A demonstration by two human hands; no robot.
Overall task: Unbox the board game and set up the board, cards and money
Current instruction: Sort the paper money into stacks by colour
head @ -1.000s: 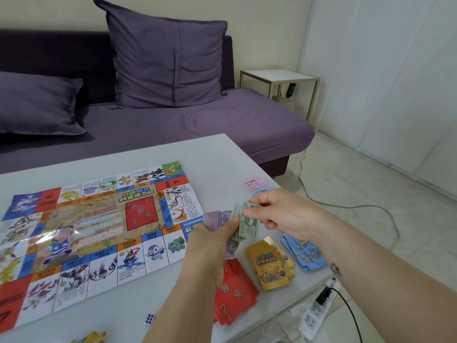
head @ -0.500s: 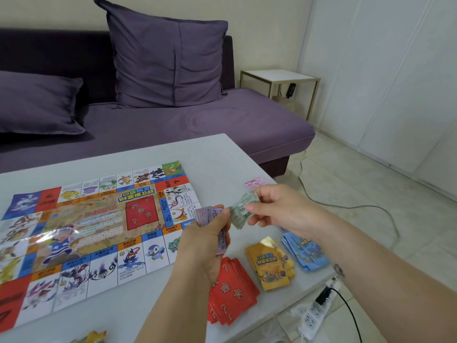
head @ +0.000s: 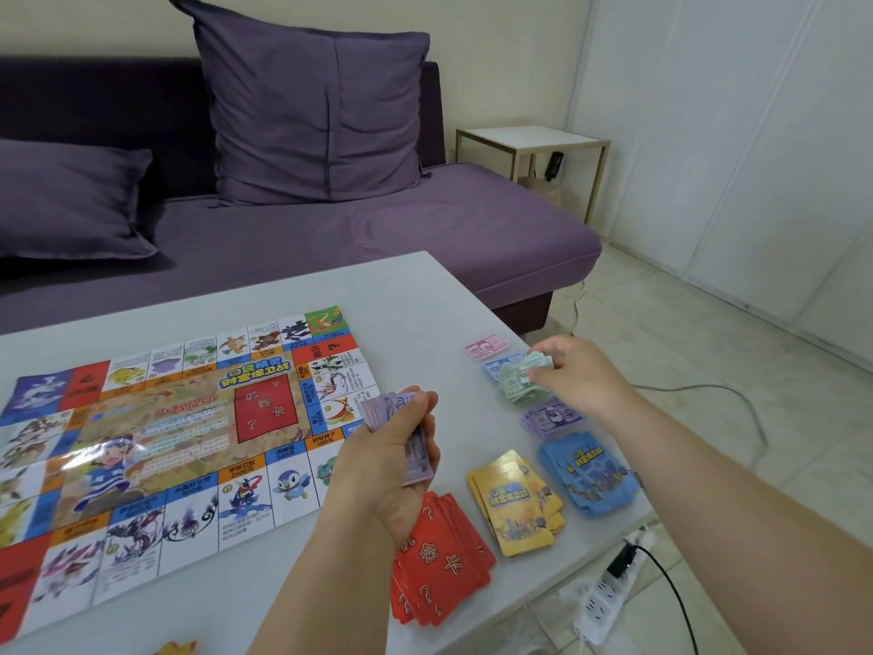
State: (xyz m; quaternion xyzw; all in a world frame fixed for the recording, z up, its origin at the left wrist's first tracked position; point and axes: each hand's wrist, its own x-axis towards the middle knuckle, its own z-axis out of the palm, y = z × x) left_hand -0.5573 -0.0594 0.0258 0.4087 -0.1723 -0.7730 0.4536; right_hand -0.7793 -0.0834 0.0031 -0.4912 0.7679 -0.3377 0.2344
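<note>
Right hand [head: 574, 371] pinches green notes [head: 519, 382] above their pile; left hand [head: 401, 460] clamps the purple notes [head: 415, 446]. Squaring each colour separately should keep the surface [head: 415, 300] tidy.

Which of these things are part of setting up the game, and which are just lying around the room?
Part of the job:
game board
red cards
yellow cards
blue cards
purple notes in left hand
green notes under right hand
pink note

Just lying about:
sofa cushions
side table
power strip
</note>
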